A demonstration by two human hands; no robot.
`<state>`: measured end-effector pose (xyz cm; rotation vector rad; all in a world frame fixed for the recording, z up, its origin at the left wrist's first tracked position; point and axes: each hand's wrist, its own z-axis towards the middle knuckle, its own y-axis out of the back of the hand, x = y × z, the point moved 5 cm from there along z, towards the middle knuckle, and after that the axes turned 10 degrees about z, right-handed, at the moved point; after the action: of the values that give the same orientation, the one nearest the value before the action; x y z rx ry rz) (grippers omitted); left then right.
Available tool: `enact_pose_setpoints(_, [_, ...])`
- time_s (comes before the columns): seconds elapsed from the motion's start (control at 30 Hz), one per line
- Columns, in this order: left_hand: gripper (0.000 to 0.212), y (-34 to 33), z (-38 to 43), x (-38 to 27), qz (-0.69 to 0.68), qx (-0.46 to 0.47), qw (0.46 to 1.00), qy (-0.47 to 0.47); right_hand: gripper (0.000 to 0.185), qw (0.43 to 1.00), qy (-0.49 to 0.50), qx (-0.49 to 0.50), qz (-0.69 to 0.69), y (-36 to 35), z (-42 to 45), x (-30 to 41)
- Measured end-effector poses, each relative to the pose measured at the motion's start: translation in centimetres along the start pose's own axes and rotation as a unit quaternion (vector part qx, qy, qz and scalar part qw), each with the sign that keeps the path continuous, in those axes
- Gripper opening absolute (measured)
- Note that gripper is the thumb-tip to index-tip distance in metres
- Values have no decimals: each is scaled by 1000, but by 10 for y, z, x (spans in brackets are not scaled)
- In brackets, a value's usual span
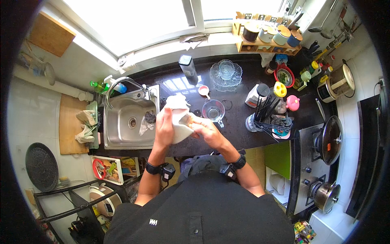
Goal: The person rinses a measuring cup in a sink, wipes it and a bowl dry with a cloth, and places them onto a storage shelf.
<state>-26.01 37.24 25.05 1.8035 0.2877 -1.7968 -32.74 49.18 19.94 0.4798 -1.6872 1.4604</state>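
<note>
My left hand [164, 128] grips the left side of a white cloth [180, 120] above the counter's front edge, just right of the sink. On its other side, my right hand [204, 129] has its fingers closed on the cloth and on a small shiny object [184, 119] partly wrapped in it; its kind is unclear. Behind the right hand stands a clear glass measuring cup [213, 110] with red markings. A small white scoop or cup with a handle [203, 90] lies beyond it.
At left is a steel sink [122, 141] with a curved faucet [122, 80]. A tall dark container [187, 67] and stacked glass dishes [226, 73] stand behind. Black sticks in a glass jar [252, 123] are at right, near the gas stove [301, 170].
</note>
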Motion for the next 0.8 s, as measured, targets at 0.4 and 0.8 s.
enact_pose_setpoints(0.4, [47,-7,3,38,-150,85,974,148,15,998,30,2,-62,13,-5,-11])
enact_pose_setpoints(0.8, [31,-22,0,76,-372,-113,917,86,14,983,149,-98,-46,1,2,-4])
